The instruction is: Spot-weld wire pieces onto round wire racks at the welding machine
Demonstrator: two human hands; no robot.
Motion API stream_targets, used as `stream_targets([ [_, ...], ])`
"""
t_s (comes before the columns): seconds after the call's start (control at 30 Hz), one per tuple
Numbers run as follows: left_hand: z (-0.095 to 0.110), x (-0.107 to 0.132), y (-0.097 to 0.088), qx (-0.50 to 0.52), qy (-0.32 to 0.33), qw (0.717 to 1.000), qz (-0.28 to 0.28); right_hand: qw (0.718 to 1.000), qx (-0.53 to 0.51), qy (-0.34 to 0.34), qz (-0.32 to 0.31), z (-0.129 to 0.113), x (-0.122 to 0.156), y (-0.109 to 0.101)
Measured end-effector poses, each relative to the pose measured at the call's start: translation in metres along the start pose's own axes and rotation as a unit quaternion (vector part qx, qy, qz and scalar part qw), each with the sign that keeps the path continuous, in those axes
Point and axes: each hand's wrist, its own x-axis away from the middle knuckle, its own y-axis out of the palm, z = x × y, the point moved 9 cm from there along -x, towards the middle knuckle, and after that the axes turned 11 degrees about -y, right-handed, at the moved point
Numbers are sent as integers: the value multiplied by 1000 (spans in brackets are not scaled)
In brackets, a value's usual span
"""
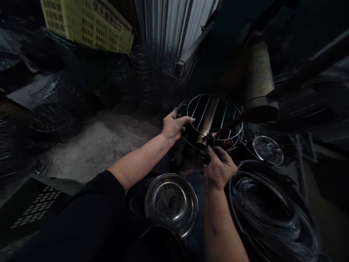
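A round wire cage [218,109] made of thin metal rods sits over the end of a brass-coloured machine arm [207,123] in the middle of the view. My left hand [174,125] grips the cage's left rim, fingers curled over the wire. My right hand [219,165] holds the near lower rim of the cage, fingers closed on the wire. Both hands are dark with grime. A black sleeve [89,211] covers my left upper arm.
A shiny metal bowl [171,202] lies just below my hands. Coils of wire rings [272,214] are stacked at the lower right. A second small metal dish [268,149] lies to the right. A yellow plastic crate [87,22] stands at the upper left above piles of dark wire cages [51,120].
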Motion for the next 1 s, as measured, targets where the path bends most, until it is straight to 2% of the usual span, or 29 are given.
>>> stream_targets([
  [0.17,5,5,0,-28,52,997,-42,999,-18,4,29,2,9,-3],
  [0.4,6,3,-1,-27,50,997,-52,1000,-12,-17,9,-4,7,1],
  [0.57,6,-1,0,-29,39,998,-44,1000,-20,-17,16,-7,3,2],
  [0.73,7,-5,2,-39,35,998,-32,1000,12,10,-6,-8,2,5],
  [1.0,8,-10,6,-61,23,998,-14,1000,-11,-3,-2,-7,-5,10],
])
